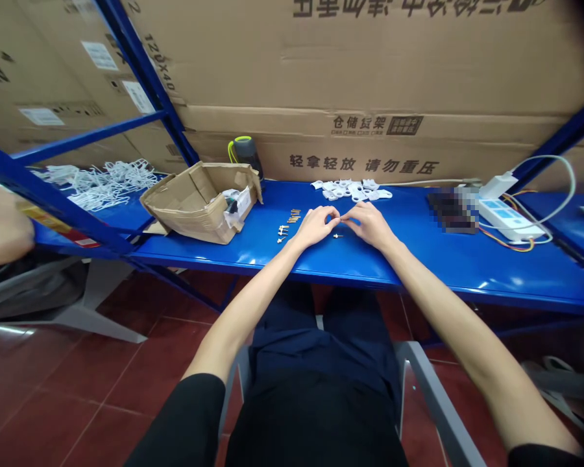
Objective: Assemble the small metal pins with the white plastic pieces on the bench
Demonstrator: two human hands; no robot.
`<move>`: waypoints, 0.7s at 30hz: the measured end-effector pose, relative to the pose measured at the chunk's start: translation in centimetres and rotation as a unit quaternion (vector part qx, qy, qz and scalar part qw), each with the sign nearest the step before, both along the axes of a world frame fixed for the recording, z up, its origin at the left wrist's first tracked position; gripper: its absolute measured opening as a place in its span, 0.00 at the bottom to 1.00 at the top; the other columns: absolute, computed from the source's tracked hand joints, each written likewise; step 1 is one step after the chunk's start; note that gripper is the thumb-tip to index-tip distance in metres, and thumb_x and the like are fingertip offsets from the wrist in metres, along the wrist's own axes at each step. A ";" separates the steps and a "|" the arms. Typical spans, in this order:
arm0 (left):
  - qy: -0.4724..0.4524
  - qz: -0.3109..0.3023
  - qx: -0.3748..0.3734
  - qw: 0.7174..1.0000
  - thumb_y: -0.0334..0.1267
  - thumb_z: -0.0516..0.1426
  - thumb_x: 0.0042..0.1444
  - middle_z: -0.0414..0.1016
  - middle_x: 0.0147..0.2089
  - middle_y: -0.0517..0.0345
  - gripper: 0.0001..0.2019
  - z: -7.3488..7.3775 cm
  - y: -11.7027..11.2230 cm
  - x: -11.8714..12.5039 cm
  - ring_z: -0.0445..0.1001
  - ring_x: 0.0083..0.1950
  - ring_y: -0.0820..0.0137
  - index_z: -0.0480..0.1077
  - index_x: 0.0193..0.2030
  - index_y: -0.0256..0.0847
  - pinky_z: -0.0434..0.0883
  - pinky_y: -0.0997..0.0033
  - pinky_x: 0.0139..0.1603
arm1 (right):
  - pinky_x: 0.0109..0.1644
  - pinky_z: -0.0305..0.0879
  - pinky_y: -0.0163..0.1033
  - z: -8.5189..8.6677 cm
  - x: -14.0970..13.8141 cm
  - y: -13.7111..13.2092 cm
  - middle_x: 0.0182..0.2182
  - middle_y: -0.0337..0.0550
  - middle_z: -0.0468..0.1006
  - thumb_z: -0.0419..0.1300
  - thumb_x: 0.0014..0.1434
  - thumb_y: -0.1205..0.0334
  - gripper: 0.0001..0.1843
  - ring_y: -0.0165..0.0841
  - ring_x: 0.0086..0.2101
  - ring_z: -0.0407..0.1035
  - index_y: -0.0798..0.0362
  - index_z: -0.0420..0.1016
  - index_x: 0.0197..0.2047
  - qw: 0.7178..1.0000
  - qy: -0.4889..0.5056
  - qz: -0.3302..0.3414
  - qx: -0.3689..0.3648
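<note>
Over the blue shelf top point(253, 255), my left hand point(317, 225) and my right hand point(368, 224) meet fingertip to fingertip. Both are pinched closed around a tiny piece, brownish where it shows, too small to name. Just below the fingers lies a small white-headed pin-like part point(339, 236). Left of my left hand is a row of small brass-coloured pieces point(294, 216). Beside these sit several small white-and-brass parts point(283, 231). Behind my hands, a group of white plastic pieces with round holes point(351, 190) is spread near the back edge.
An open cardboard box point(194, 217) stands at left, with a dark bottle point(247, 154) behind it. A white power strip point(509, 219) with cables lies at right, near a blurred dark object point(451, 210). White wiry parts point(109, 185) pile up far left, near another person's arm point(4, 227).
</note>
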State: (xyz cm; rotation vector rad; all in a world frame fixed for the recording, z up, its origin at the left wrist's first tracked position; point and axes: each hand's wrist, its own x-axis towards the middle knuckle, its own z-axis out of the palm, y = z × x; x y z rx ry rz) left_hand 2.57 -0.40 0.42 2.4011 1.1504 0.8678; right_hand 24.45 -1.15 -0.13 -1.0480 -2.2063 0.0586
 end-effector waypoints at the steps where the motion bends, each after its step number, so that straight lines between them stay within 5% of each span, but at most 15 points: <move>1: 0.000 0.001 0.002 1.000 0.41 0.57 0.71 0.83 0.46 0.57 0.08 0.0 0.0 0.0 0.76 0.49 0.61 0.78 0.46 0.45 0.67 0.60 0.56 | 0.53 0.68 0.55 0.0 -0.1 0.0 0.38 0.48 0.86 0.61 0.70 0.53 0.11 0.48 0.43 0.75 0.45 0.86 0.40 1.000 0.009 -0.002 -0.002; 7: -0.019 0.018 0.006 1.000 0.43 0.56 0.72 0.84 0.50 0.56 0.10 0.3 -0.1 -0.2 0.76 0.51 0.60 0.79 0.47 0.45 0.67 0.61 0.56 | 0.53 0.71 0.54 0.1 0.3 0.0 0.40 0.45 0.88 0.64 0.68 0.47 0.14 0.47 0.43 0.76 0.44 0.87 0.46 0.993 0.110 -0.045 -0.025; 11: -0.006 0.011 0.006 1.000 0.43 0.57 0.72 0.84 0.49 0.56 0.10 0.4 0.0 -0.3 0.76 0.52 0.60 0.79 0.46 0.45 0.67 0.61 0.57 | 0.52 0.71 0.53 0.0 0.3 0.0 0.38 0.45 0.87 0.64 0.68 0.45 0.15 0.47 0.43 0.76 0.44 0.87 0.39 0.995 0.089 -0.037 -0.038; 21: 0.037 0.012 0.031 0.999 0.45 0.59 0.72 0.85 0.51 0.57 0.09 0.0 0.4 -0.6 0.75 0.54 0.57 0.81 0.46 0.47 0.63 0.55 0.62 | 0.49 0.68 0.52 -0.3 0.5 0.3 0.39 0.45 0.88 0.62 0.69 0.42 0.18 0.47 0.43 0.75 0.44 0.87 0.39 0.997 0.052 -0.029 -0.054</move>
